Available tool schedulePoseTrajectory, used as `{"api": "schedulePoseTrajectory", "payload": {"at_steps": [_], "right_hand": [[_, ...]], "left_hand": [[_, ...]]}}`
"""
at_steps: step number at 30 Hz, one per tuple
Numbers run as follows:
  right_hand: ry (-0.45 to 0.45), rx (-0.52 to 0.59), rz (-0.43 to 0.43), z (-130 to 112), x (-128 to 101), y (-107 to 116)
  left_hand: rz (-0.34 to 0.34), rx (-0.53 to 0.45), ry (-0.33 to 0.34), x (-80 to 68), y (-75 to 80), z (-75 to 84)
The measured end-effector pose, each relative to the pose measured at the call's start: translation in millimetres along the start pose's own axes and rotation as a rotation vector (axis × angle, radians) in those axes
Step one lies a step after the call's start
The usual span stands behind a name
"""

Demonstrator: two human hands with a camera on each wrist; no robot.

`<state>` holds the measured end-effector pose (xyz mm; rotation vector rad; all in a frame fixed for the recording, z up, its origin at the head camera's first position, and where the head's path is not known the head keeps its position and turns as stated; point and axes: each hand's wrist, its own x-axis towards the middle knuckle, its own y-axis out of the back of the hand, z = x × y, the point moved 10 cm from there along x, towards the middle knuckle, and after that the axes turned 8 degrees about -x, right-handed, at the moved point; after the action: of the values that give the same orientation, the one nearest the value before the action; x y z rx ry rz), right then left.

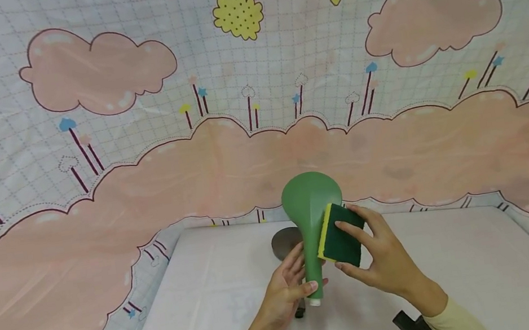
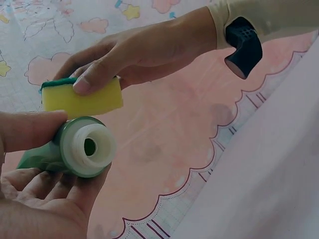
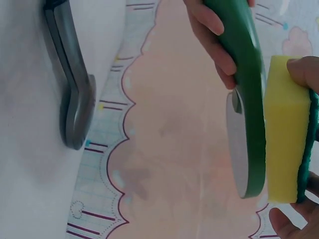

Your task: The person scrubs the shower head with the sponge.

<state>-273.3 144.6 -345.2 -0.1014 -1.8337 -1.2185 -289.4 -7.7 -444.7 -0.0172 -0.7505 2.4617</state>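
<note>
Two hands are at work here, and we see the green shower head (image 1: 308,221) raised above the white surface (image 1: 202,299) in the left hand (image 1: 285,287), which grips the handle near its tail, thumb on one side and fingers on the other. The white threaded end (image 2: 106,144) pokes out of this grip on the near side, towards us.

The long axis runs straight ahead from the left hand, so the round head is the far end, nearer to our right hand (image 1: 382,253). That right hand pinches the sponge (image 1: 341,247) between its thumb and fingers, just to the right of the handle in the head view.

What matters most is how these two lie: the sponge's yellow side faces the green back, their lengths roughly parallel, while the pale spray face (image 3: 237,144) looks away from the sponge. We cannot tell whether they touch or a sliver of gap remains.

Below and beyond the left hand, a grey shower head (image 1: 283,243) lies on the surface.
</note>
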Motion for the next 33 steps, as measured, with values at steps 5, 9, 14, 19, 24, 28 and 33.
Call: {"api": "schedulePoseTrajectory", "payload": {"at_steps": [5,9,14,19,24,28,33], "right_hand": [[0.034,-0.001,-0.008,-4,-1,-3],[0.051,0.003,-0.034,-6,-4,-7],[0.062,0.003,-0.061,-7,-6,-8],[0.098,0.003,-0.051,-10,-7,-5],[0.148,-0.013,-0.038,-16,-7,-4],[0.150,-0.010,-0.031,-16,-6,-2],[0.115,-0.012,-0.025,-11,-3,1]], "left_hand": [[-0.010,-0.012,-0.006,1.5,-1.7,0.4],[-0.005,-0.010,-0.003,2.5,-1.6,-0.1],[-0.022,0.012,0.004,4.9,-2.6,0.5],[-0.023,0.052,0.016,8.2,-2.4,2.2],[0.000,0.083,0.027,7.1,-1.5,2.7],[0.000,0.056,0.018,5.5,-3.0,4.4],[-0.007,-0.008,0.018,4.6,-4.9,4.9]]}}
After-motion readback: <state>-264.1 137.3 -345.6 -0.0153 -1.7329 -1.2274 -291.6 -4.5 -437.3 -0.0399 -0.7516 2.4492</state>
